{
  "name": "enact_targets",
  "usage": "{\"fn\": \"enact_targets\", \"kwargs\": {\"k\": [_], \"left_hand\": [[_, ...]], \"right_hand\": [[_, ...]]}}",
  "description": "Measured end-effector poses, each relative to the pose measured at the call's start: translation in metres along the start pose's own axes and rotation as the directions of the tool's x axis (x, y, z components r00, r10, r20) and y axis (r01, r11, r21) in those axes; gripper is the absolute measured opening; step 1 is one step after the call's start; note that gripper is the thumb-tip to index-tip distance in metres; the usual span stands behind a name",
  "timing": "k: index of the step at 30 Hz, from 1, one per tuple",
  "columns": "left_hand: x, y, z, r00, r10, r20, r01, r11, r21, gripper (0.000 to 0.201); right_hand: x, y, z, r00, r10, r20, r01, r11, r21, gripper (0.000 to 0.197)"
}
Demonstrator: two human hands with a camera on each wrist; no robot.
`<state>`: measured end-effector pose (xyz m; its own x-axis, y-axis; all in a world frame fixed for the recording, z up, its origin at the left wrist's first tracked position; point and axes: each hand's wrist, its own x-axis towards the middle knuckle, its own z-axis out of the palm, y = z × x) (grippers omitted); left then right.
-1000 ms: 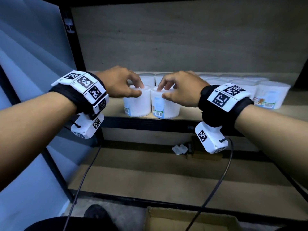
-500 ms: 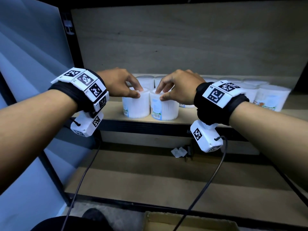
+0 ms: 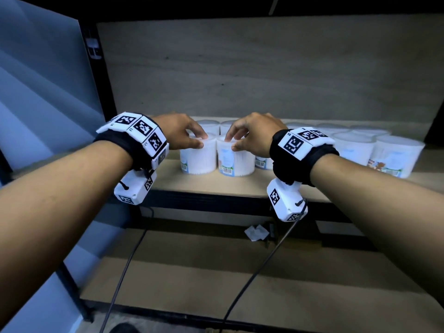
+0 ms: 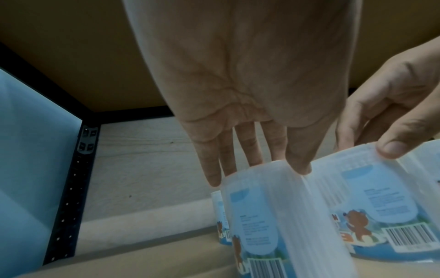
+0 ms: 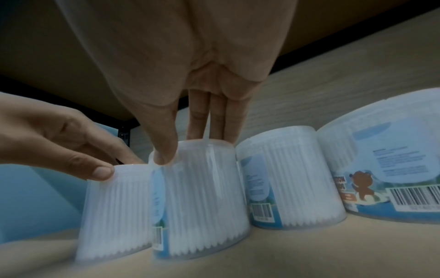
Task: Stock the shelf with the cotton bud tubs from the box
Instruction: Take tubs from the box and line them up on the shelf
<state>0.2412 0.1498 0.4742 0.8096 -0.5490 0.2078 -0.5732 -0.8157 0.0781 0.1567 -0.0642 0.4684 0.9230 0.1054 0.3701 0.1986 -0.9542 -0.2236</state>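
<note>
Two white cotton bud tubs stand side by side on the wooden shelf (image 3: 211, 186). My left hand (image 3: 203, 141) pinches the lid rim of the left tub (image 3: 198, 161), thumb in front and fingers over the top. In the same way my right hand (image 3: 230, 143) pinches the right tub (image 3: 236, 163). The left wrist view shows my left hand (image 4: 257, 165) over its tub (image 4: 273, 216). In the right wrist view my right hand (image 5: 190, 148) holds the bear-label tub (image 5: 202, 197), touching the left tub (image 5: 114, 206).
More tubs (image 3: 394, 157) fill the shelf to the right and behind the two held ones. A black upright post (image 3: 96, 68) and a pale wall panel close the left side. Crumpled paper (image 3: 255, 233) lies on the lower shelf, where cables hang.
Both hands have slid their tubs back from the shelf's front edge, deeper toward the row behind. The grips are unchanged.
</note>
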Motion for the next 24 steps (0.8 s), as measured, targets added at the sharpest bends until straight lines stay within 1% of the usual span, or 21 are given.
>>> {"fn": "enact_targets", "kwargs": {"k": [4,11,16,19,22,24], "left_hand": [[0.008,-0.003,0.004,1.000,-0.007,0.005,0.007,1.000,0.002,0.035],[0.015,-0.006,0.010,0.999,-0.019,-0.039,0.019,1.000,0.012,0.033],[0.017,-0.006,0.012,0.999,-0.011,-0.046,0.011,1.000,0.014,0.035],[0.019,-0.005,0.013,0.998,-0.008,-0.056,0.011,0.999,0.048,0.036],[0.021,-0.005,0.015,0.997,-0.019,-0.069,0.025,0.995,0.092,0.038],[0.023,-0.005,0.018,0.997,-0.019,-0.080,0.028,0.993,0.117,0.039]], "right_hand": [[0.009,0.004,0.003,1.000,0.004,0.003,-0.004,1.000,0.001,0.022],[0.022,0.009,0.008,1.000,-0.005,0.008,0.004,1.000,0.002,0.021],[0.032,0.012,0.012,1.000,0.013,0.002,-0.013,1.000,0.005,0.020],[0.036,0.013,0.016,1.000,0.008,-0.017,-0.008,1.000,-0.001,0.020],[0.042,0.009,0.024,0.998,0.042,-0.050,-0.043,0.999,-0.029,0.019],[0.047,0.007,0.031,0.996,0.060,-0.061,-0.062,0.998,-0.027,0.026]]}}
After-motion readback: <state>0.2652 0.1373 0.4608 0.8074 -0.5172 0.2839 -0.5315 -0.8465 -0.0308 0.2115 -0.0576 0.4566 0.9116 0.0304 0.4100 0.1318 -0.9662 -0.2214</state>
